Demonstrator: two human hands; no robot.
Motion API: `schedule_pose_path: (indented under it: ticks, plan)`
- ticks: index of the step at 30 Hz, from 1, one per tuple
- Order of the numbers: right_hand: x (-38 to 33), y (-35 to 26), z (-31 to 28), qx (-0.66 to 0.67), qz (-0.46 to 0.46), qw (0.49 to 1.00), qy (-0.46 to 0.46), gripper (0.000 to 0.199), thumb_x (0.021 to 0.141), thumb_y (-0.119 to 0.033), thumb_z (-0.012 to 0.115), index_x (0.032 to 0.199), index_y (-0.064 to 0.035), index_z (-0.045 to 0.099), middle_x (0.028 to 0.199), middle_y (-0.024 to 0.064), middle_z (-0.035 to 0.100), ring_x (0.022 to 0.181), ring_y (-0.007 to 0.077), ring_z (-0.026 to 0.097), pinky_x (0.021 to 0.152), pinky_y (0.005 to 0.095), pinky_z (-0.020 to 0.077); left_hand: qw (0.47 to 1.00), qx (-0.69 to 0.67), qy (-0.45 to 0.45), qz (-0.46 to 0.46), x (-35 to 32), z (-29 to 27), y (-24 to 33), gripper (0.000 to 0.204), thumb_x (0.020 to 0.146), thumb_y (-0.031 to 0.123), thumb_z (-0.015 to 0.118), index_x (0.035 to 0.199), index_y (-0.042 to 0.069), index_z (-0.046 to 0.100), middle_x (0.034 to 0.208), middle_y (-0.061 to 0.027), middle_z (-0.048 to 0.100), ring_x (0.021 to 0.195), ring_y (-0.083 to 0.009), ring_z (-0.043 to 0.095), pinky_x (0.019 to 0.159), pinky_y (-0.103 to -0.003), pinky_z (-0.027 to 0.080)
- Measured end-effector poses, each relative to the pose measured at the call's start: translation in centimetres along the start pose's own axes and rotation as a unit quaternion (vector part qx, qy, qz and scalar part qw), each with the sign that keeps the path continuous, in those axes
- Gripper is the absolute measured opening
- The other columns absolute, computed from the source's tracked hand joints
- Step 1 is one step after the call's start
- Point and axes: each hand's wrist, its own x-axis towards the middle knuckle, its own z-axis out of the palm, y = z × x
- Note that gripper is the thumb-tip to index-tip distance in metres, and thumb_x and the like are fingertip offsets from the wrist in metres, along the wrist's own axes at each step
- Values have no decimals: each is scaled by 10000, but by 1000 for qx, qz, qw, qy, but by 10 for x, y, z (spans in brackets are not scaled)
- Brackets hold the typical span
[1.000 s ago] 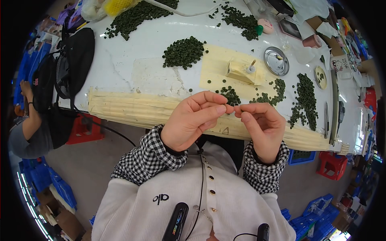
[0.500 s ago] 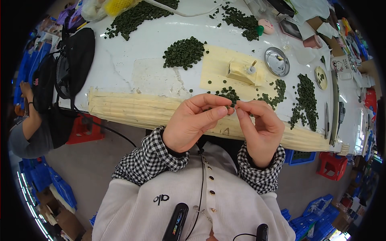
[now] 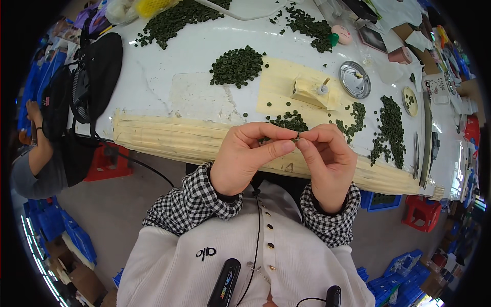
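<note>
Just above the table's padded near edge, my left hand (image 3: 244, 159) and my right hand (image 3: 331, 166) meet at their fingertips. Thumb and forefinger of each are pinched together on a tiny dark green piece (image 3: 296, 137), mostly covered by the fingers. Right beyond them lies a small heap of dark green round pieces (image 3: 289, 121). More green pieces (image 3: 355, 115) are scattered to its right. A block wrapped in cream tape (image 3: 309, 92), with a short stick standing up from it, sits on a sheet of the same tape (image 3: 271, 84).
Larger heaps of green pieces lie farther off (image 3: 236, 66) and at the right (image 3: 389, 128). A round metal lid (image 3: 354, 79), a small dish (image 3: 409, 101) and tweezers (image 3: 416, 153) are on the right. A black bag (image 3: 102, 77) hangs at the left edge, near another person's arm (image 3: 43, 148).
My fingertips have come closer together, the right hand shifting slightly left until it touches the left at the green piece. The heaps on the table look the same.
</note>
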Motion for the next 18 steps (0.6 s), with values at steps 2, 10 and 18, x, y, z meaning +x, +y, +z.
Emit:
schedule_pose_path:
  ticks: [2,10,18]
  plan:
    - [-1,0,2,3,3,1000,-1,123,809,45,642,928,33,619,925,77,571,807,114,553,734,225,451,1000,5,7,5,0,0,0,167,823,1,665,989,-7,663,952,-65,668,863,-88,603,786,-214,490]
    - [-4,-1,8,18,1,1000,10,135,815,50,629,949,35,621,935,82,574,821,115,555,748,226,454,999,31,24,38,0,1,-1,164,821,-16,660,984,-6,664,933,-66,669,867,-92,606,770,-207,493]
    - [-5,-4,9,-101,-88,991,1,197,789,63,637,983,32,650,871,85,588,809,149,568,727,234,449,999,19,38,6,2,1,4,179,853,25,640,1028,-12,657,828,-31,647,632,-26,476,564,-163,386]
